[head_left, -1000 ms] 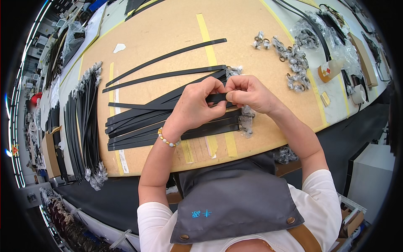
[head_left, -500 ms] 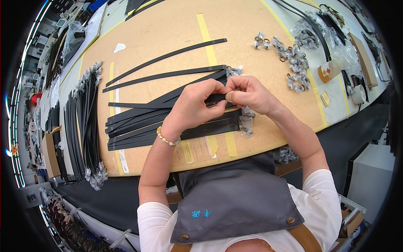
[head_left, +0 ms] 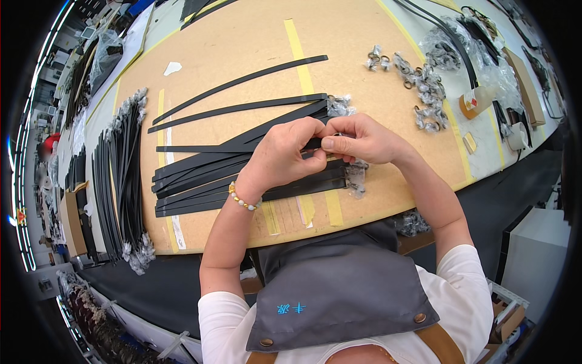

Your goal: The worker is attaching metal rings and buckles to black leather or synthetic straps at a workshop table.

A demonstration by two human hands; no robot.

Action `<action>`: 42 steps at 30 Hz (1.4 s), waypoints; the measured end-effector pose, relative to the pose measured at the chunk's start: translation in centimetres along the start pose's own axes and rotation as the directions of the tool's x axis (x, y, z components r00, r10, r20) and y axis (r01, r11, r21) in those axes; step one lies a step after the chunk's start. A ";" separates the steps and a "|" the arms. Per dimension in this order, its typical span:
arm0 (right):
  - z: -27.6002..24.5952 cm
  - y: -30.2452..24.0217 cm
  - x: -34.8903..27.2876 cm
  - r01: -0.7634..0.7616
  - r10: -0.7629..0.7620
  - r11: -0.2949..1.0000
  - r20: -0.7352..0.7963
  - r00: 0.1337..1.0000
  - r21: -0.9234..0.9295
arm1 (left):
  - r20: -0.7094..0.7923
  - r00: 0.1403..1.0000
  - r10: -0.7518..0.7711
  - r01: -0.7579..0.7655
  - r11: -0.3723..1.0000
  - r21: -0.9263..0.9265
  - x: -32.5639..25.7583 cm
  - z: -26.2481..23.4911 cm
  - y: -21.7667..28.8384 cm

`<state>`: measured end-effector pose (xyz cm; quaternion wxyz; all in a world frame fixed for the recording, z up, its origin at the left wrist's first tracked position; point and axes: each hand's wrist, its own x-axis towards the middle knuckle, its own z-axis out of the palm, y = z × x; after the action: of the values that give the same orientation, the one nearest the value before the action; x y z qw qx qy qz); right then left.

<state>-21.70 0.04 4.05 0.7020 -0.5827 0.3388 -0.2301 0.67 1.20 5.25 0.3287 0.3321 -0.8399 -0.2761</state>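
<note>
My left hand (head_left: 285, 148), with a beaded bracelet at its wrist, pinches the end of a black strap (head_left: 313, 144) between thumb and fingers. Against it, my right hand (head_left: 362, 141) has its thumb pressed on the same strap end. A bit of a metal ring or buckle shows between the right fingers; most of it is hidden. The strap runs leftward under my left hand. Below my hands lies a pile of black straps (head_left: 200, 193), their right ends wrapped in clear plastic (head_left: 356, 179). Two single straps (head_left: 236, 82) lie farther off.
Wrapped metal buckles (head_left: 427, 85) are scattered at the right of the brown board (head_left: 236, 36). Beyond them stand a bottle of amber liquid (head_left: 474, 102) and a white tape roll (head_left: 518, 137). A bundle of black straps (head_left: 124, 176) lies along the left edge.
Both hands have shifted slightly toward me. The right thumb and fingers have moved on the strap end, and a bit of metal now shows between them.
</note>
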 end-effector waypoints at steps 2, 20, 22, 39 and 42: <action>0.0 0.4 0.1 -0.009 0.011 1.000 0.046 0.999 -0.024 | -0.028 0.999 0.021 -0.021 0.999 -0.031 0.0 0.1 -0.1; -0.2 0.3 -0.3 0.044 -0.058 0.979 0.063 0.996 0.198 | 0.054 0.984 -0.172 0.180 0.915 -0.361 -0.7 -2.6 -0.6; -0.8 0.4 -0.2 0.100 -0.119 0.984 0.121 0.986 0.150 | 0.073 0.979 -0.188 0.202 0.907 -0.369 -0.6 -2.7 -0.5; -3.7 0.1 1.2 0.124 -0.292 0.884 -0.325 0.899 -0.451 | 0.092 0.938 -0.333 0.345 0.913 -0.217 -0.3 1.4 -3.8; -9.0 2.6 2.7 -0.107 -0.571 0.624 -0.545 0.614 -0.774 | 0.038 0.969 -0.246 0.248 0.967 -0.054 -0.3 2.8 -3.9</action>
<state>-26.77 -7.32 0.11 0.1496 -0.7069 0.5716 -0.3888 0.23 -0.33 0.68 0.2882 0.4199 -0.7886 -0.3446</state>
